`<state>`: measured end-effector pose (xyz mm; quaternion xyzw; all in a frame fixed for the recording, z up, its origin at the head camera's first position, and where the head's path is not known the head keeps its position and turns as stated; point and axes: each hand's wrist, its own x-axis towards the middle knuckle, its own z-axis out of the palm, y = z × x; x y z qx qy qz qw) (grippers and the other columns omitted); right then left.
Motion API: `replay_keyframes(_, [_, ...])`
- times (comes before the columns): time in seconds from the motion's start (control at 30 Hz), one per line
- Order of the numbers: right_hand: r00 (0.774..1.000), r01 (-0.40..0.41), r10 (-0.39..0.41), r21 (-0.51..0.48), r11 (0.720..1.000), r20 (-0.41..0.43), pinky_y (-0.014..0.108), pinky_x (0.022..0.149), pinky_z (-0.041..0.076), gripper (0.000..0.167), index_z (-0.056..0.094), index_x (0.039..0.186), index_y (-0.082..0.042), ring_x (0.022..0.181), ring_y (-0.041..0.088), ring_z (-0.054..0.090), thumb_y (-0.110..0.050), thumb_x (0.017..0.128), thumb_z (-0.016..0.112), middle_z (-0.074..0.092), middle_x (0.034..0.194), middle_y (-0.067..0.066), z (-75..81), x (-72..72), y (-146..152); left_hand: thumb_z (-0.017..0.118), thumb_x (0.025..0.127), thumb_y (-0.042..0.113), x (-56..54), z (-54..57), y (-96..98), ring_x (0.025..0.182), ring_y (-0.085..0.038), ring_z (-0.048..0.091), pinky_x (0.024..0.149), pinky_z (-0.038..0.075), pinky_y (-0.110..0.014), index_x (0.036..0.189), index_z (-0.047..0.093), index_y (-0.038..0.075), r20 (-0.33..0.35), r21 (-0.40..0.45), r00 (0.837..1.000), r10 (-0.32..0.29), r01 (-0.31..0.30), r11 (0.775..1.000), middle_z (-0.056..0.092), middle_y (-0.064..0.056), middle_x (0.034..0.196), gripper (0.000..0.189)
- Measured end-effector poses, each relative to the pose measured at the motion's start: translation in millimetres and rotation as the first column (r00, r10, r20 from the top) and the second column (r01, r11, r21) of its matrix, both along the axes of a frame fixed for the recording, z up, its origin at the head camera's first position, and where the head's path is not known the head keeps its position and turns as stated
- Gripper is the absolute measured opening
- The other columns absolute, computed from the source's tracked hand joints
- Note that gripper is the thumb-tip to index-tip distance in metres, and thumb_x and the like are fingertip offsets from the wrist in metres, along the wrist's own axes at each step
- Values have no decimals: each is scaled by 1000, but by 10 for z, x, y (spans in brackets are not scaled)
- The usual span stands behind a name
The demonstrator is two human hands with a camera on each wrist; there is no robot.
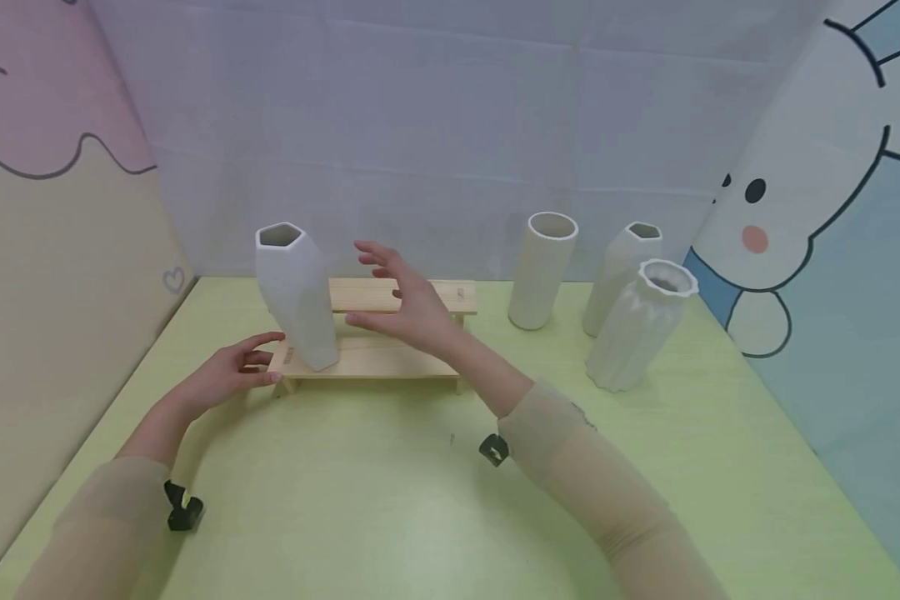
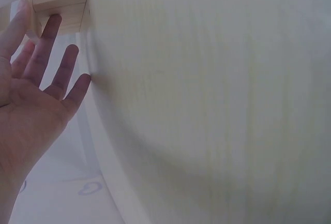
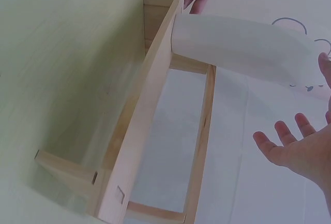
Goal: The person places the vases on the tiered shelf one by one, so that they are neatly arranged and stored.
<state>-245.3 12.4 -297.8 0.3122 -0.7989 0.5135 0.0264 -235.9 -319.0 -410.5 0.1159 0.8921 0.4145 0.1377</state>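
A white faceted vase (image 1: 297,292) with an angular mouth stands on the lower step of a two-step wooden rack (image 1: 390,358), near its left end. My left hand (image 1: 228,375) is at that end, its fingertips right at the edge of the lower step, fingers loosely spread. In the left wrist view its fingers (image 2: 64,69) reach toward the rack's end (image 2: 62,6). To the right of the vase, my right hand (image 1: 412,308) hovers over the rack with fingers spread, apart from the vase. The right wrist view shows nothing in its palm (image 3: 305,151).
On the table's right side stand a white cylindrical vase (image 1: 542,271), another faceted white vase (image 1: 618,271) and a ribbed white vase (image 1: 640,325) with a wavy rim. Behind the rack hangs a pale cloth backdrop (image 1: 450,125). A cartoon-printed panel (image 1: 817,233) borders the right.
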Motion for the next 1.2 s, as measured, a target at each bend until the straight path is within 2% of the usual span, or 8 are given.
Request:
replay_keyframes(0.17, [1000, -5, 5, 4, 1000, 0, 49, 101, 41, 82, 33, 144, -35, 125, 13, 44, -28, 76, 80, 45, 141, -4, 8, 35, 194, 67, 87, 38, 1, 7, 2, 117, -31, 54, 96, 40, -51, 148, 28, 17, 1, 4, 1000, 0, 0, 1000, 56, -20, 129, 75])
replay_keyframes(0.33, [1000, -10, 11, 39, 999, -27, 47, 100, 43, 81, 33, 144, -33, 126, 15, 44, -28, 77, 79, 46, 141, -3, 21, 73, 394, 67, 87, 37, 2, 11, 5, 113, -25, 57, 95, 41, -48, 148, 29, 17, -5, 4, 1000, 5, -5, 1000, 57, -18, 128, 75])
replay_keyframes(0.47, [999, -6, 8, 55, 998, -43, 49, 100, 42, 79, 36, 143, -27, 126, 17, 45, -26, 77, 79, 48, 140, 0, 33, 95, 571, 68, 87, 36, 13, 32, 18, 114, -29, 56, 93, 43, -44, 148, 29, 16, -26, 3, 1000, 6, -6, 1000, 57, -18, 127, 75])
replay_keyframes(0.6, [997, 11, -6, 76, 997, -74, 51, 99, 43, 78, 38, 143, -23, 125, 19, 47, -24, 77, 80, 49, 139, 2, 43, 113, 757, 68, 87, 33, 27, 50, 33, 114, -30, 56, 89, 45, -34, 148, 28, 13, -46, 8, 999, 7, -6, 1000, 58, -19, 126, 76])
replay_keyframes(0.77, [994, 35, -24, 102, 994, -106, 47, 99, 44, 75, 40, 141, -22, 124, 19, 47, -22, 78, 79, 51, 137, 2, 75, 153, 983, 69, 86, 30, 42, 25, 44, 106, -16, 58, 83, 46, -20, 145, 33, 11, -57, 36, 998, 25, -23, 999, 59, -19, 123, 72])
replay_keyframes(0.87, [993, 49, -36, 120, 992, -110, 45, 99, 43, 73, 41, 140, -22, 124, 22, 47, -22, 77, 79, 51, 136, 2, 116, 192, 1119, 69, 87, 29, 44, -3, 46, 105, -15, 58, 82, 47, -18, 144, 36, 10, -64, 52, 998, 29, -26, 998, 59, -19, 122, 68])
replay_keyframes(1.03, [992, 74, -62, 113, 991, -106, 43, 100, 44, 72, 42, 140, -22, 124, 20, 47, -19, 78, 79, 52, 136, 1, 165, 255, 1337, 68, 87, 29, 44, -26, 42, 108, -21, 58, 82, 47, -18, 144, 37, 11, -71, 54, 997, 28, -24, 998, 59, -19, 122, 67])
replay_keyframes(1.2, [989, 91, -81, 76, 993, -123, 44, 100, 44, 71, 42, 140, -22, 123, 20, 47, -11, 79, 77, 52, 135, 1, 204, 299, 1557, 68, 88, 29, 70, 3, 50, 113, -32, 56, 83, 47, -21, 144, 36, 12, -62, 48, 998, 22, -20, 999, 58, -19, 123, 67])
